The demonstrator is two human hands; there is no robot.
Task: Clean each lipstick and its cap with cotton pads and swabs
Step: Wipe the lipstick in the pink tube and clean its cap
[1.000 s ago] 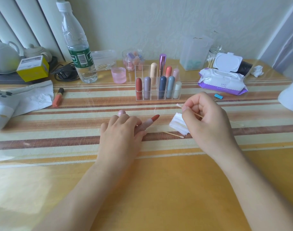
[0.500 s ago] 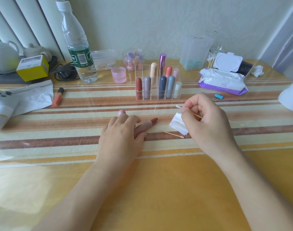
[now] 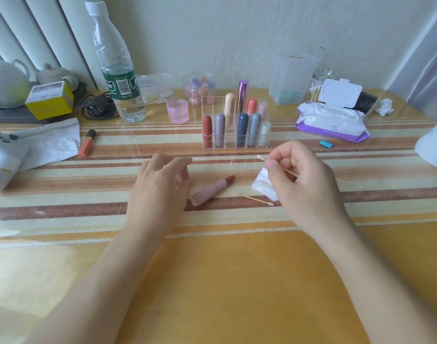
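Note:
An uncapped pink lipstick (image 3: 212, 190) with a red-brown bullet lies on the striped table (image 3: 63, 209), just right of my left hand (image 3: 160, 187). That hand hovers above the table and appears to pinch the pale pink cap (image 3: 183, 178) under its curled fingers. My right hand (image 3: 299, 180) pinches a cotton swab (image 3: 262, 158), its white tip pointing left. A folded white cotton pad (image 3: 263, 186) lies partly under this hand. A second swab (image 3: 254, 198) rests on the table in front of the pad.
A clear organizer (image 3: 233, 144) with several capped lipsticks stands behind the hands. A wet-wipe pack (image 3: 334, 122), blue clip (image 3: 327, 144) and another swab (image 3: 351, 184) lie right. Water bottle (image 3: 118, 70), pink cup (image 3: 177, 111) and orange lip tube (image 3: 87, 143) are left.
My left hand let the lipstick down onto the table and lifted off it to the left. The right hand kept its swab nearly still.

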